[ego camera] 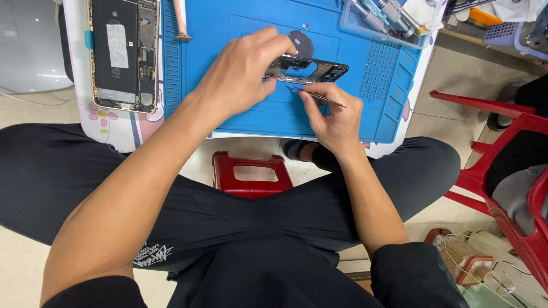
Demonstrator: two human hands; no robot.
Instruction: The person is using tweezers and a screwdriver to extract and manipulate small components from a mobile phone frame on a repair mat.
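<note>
On the blue mat, left hand [242,71]: fingers curled over the near end of a dark phone frame [311,71], gripping it and holding it tilted just above the mat; forearm runs in from the lower left.
Right hand [337,117]: thumb and fingers pinched on slim metal tweezers [319,97], tips pointing at the frame's lower edge.
Phone frame: black, glossy, thin rectangle with exposed inner parts, at the mat's centre.
Blue mat [377,114]: rubbery, ribbed strips along its sides, lying on a white table top.
Opened phone [123,54]: gold-edged, to the far left; black battery bearing a pale rectangular sticker.
Clear tray [357,23]: top right, holding metal-handled screwdrivers [385,12].
Red stool [251,174]: plastic, below the table between the knees.
</note>
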